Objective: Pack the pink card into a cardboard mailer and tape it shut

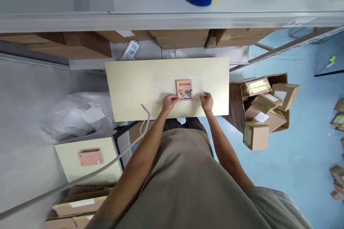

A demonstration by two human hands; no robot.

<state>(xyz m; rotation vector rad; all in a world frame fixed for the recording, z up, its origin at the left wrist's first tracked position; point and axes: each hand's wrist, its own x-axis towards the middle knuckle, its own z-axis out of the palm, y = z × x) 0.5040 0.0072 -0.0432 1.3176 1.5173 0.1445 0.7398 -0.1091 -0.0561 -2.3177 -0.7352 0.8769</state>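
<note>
A small pink box [184, 89] with a colourful picture lies on a clear plastic bag [196, 82] in the middle of a cream table [129, 86]. My left hand [170, 102] rests at the box's lower left corner, fingers curled and pinching there. My right hand [206, 101] sits just right of the box, fingers curled on the near edge of the clear bag. Both forearms reach forward over my grey shirt.
An open carton [236, 103] full of small brown boxes stands right of the table, more lie on the blue floor. A second pink box [90, 157] lies on a low stool at left, by white bags [75, 114]. Shelving with cartons runs behind.
</note>
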